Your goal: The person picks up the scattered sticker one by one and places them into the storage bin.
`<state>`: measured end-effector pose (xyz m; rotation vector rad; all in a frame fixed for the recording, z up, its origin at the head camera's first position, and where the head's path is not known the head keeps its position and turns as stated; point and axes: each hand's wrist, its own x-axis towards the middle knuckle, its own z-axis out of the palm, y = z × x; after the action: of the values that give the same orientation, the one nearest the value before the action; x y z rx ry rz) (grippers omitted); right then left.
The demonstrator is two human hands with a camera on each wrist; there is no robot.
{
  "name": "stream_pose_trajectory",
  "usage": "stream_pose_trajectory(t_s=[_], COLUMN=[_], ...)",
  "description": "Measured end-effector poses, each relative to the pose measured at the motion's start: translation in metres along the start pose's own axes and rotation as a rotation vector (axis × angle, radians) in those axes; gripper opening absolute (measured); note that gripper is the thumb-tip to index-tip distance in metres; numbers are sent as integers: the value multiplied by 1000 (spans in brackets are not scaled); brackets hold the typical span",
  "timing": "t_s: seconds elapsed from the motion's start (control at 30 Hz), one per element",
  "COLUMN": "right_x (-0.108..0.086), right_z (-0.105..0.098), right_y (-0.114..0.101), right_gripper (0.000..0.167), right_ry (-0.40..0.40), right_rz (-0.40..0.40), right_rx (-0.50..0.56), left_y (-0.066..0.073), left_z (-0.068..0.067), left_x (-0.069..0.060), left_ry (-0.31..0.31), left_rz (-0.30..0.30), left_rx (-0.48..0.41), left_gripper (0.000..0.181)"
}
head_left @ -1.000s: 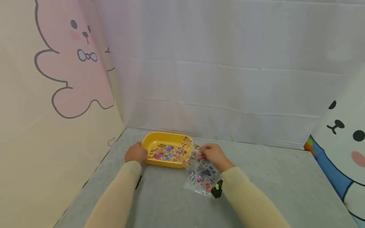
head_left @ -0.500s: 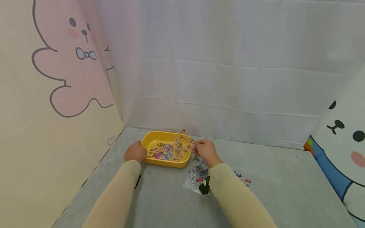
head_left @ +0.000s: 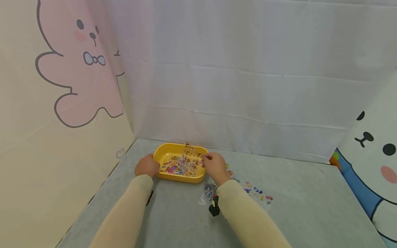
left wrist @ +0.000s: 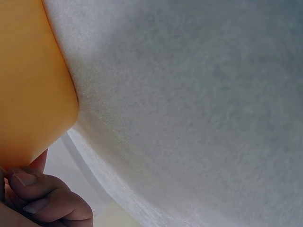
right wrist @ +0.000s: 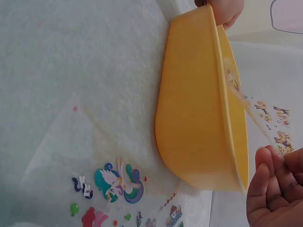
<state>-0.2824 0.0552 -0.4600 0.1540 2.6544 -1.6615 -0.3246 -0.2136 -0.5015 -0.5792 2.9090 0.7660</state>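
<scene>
The yellow tray (head_left: 180, 178) stands near the back of the table, with colourful sticker sheets (head_left: 176, 166) in it. My left hand (head_left: 147, 166) grips its left end; in the left wrist view the curled fingers (left wrist: 52, 196) lie at the yellow wall (left wrist: 33, 80). At the tray's right end my right hand (head_left: 214, 168) pinches a clear sheet with small printed figures (head_left: 193, 151), which hangs over the inside of the tray. The right wrist view shows this sheet (right wrist: 279, 116) between thumb and fingers, above the tray's rim (right wrist: 222, 94).
Other clear sticker sheets (head_left: 258, 193) lie on the grey table (head_left: 310, 193), beside and under the right forearm. In the right wrist view a sheet with a winged figure (right wrist: 120, 184) lies close to the tray. A white curtain (head_left: 248, 96) hangs behind.
My right hand has moved left to the tray, bringing the pinched sheet over it. More of the sheets on the table to the right has come into sight. My left hand has stayed on the tray.
</scene>
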Motion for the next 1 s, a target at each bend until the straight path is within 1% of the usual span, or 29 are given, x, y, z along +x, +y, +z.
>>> stream_pose_trajectory(t_s=[0.17,0.4,0.6,0.67,0.77,0.9,1.0], right_x=[0,-1,-3,-3,-3,-1,-1], right_z=[8,16,19,19,19,20,21], right_y=[0,1,0,1,3,4,3], right_gripper=[22,24,26,26,24,22,22], right_ry=[48,59,107,112,96,48,1], right_rz=[-26,-57,-66,-71,-96,-142,-153], right_rx=[-16,-29,-29,-32,-84,-209,-290], left_y=[-1,-1,0,0,-1,-3,-4], left_z=[-1,-2,0,0,1,3,4], left_x=[-2,-2,0,0,1,4,6], left_ry=[1,-2,-3,-2,3,1,2], left_rz=[1,18,15,12,11,14,14], left_rx=[0,5,2,1,2,7,8], left_gripper=[52,50,51,51,50,49,50])
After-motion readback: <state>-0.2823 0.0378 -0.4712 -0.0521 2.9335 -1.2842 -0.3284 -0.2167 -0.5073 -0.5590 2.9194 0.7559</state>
